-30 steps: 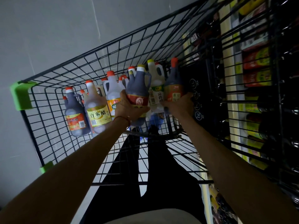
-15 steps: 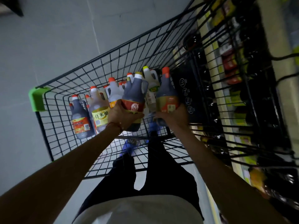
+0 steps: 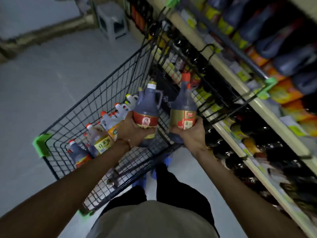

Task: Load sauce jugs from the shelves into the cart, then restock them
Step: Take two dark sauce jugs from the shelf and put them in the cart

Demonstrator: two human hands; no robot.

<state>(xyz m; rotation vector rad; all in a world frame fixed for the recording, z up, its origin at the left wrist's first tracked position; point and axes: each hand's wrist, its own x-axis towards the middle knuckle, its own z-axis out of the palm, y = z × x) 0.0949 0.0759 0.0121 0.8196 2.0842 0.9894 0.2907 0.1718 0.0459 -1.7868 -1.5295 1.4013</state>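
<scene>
While the left hand (image 3: 132, 133) grips a red-labelled dark plastic jug (image 3: 145, 109) and the right hand (image 3: 190, 134) a gold-labelled jug (image 3: 183, 107) by the base, either may topple.

To our left the floor (image 3: 51, 79) lies open beside the cart (image 3: 106, 93), whose far end is crowded with standing jugs (image 3: 103, 141) while its near mesh bottom is bare, and on our right the packed shelves (image 3: 228, 69) stand just beside the cart's wire side, leaving little passage.
</scene>
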